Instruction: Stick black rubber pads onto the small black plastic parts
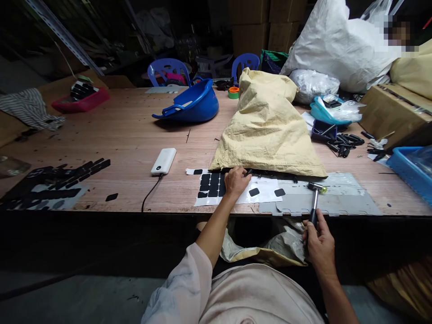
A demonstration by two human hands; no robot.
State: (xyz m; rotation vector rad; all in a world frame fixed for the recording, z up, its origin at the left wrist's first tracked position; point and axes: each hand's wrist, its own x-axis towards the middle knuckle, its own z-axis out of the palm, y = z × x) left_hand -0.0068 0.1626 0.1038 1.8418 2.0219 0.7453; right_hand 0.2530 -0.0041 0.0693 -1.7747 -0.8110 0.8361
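My right hand (320, 245) is wrapped round the black grip of a small hammer (315, 198), its head near the table's front edge above a grey sheet (303, 203). My left hand (237, 182) is closed at the mouth of a yellow woven sack (266, 130), with a small black part (249, 172) at its fingertips. Under that hand lies a white backing sheet (266, 183) with rows of black rounded stickers (209, 182). Two loose black stickers sit to the right on the sheet. Small black pieces show along the sack's lower edge, mostly hidden.
A white power bank (164, 161) with a cable lies to the left. Further back is a blue plastic basin (194, 103). Black strips (81, 174) lie far left. On the right are black handle-like parts (346, 143), a blue tray (408, 168) and a cardboard box (394, 114).
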